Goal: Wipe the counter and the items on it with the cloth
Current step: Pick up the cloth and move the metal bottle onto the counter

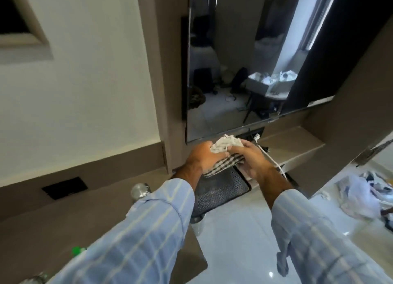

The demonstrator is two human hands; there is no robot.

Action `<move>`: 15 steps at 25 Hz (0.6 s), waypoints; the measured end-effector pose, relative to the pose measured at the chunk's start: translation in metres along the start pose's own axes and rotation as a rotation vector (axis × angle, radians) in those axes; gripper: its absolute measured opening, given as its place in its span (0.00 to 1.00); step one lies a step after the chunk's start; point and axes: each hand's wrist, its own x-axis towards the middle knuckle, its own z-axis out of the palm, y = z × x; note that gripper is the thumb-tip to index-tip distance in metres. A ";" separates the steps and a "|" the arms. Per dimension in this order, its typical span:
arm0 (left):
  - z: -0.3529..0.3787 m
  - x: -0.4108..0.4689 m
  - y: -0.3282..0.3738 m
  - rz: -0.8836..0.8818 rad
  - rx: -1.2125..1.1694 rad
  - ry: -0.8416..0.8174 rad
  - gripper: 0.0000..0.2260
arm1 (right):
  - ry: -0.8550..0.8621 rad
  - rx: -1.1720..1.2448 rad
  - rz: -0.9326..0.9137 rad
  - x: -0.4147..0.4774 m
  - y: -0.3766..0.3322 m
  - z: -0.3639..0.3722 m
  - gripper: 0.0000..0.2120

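Both my hands meet just below the television's lower edge. My left hand [202,156] grips a black-and-white checked cloth [223,164] that hangs under it. It also presses against a bundle of coiled white cord [225,144]. My right hand [255,159] closes on the same bundle from the right, and a white cable [275,163] trails from it down past my wrist. The brown counter [63,211] stretches to the lower left, under my left sleeve.
A black perforated pad [221,188] lies directly below my hands. The dark television [244,60] hangs on the wall above a low shelf [297,143]. A round metal object [140,191] and a green cap [77,250] sit on the counter. Clothes [361,194] lie on the floor at right.
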 end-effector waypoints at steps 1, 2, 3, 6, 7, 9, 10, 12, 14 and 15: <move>-0.016 -0.011 0.017 0.030 -0.029 0.020 0.20 | -0.025 0.082 -0.065 -0.017 -0.020 0.006 0.14; -0.034 -0.024 0.034 0.065 -0.058 0.040 0.18 | -0.038 0.134 -0.130 -0.034 -0.040 0.014 0.11; -0.050 -0.036 0.049 0.096 -0.091 0.057 0.17 | -0.045 0.151 -0.182 -0.049 -0.057 0.022 0.10; -0.102 -0.072 0.079 0.159 -0.216 0.099 0.14 | -0.087 0.122 -0.308 -0.089 -0.100 0.056 0.17; -0.119 -0.083 0.084 0.172 -0.252 0.103 0.14 | -0.127 0.111 -0.342 -0.100 -0.111 0.069 0.19; -0.154 -0.107 0.085 0.192 -0.322 0.088 0.12 | -0.226 0.088 -0.379 -0.119 -0.124 0.099 0.20; -0.170 -0.120 0.080 0.205 -0.343 0.088 0.11 | -0.276 0.079 -0.385 -0.128 -0.125 0.114 0.19; -0.196 -0.142 0.060 0.210 -0.380 0.163 0.11 | -0.355 0.039 -0.359 -0.138 -0.116 0.145 0.18; -0.214 -0.162 0.024 0.154 -0.447 0.326 0.08 | -0.370 -0.145 -0.282 -0.140 -0.088 0.173 0.17; -0.218 -0.170 0.000 0.100 -0.475 0.417 0.06 | -0.352 -0.313 -0.262 -0.139 -0.070 0.185 0.18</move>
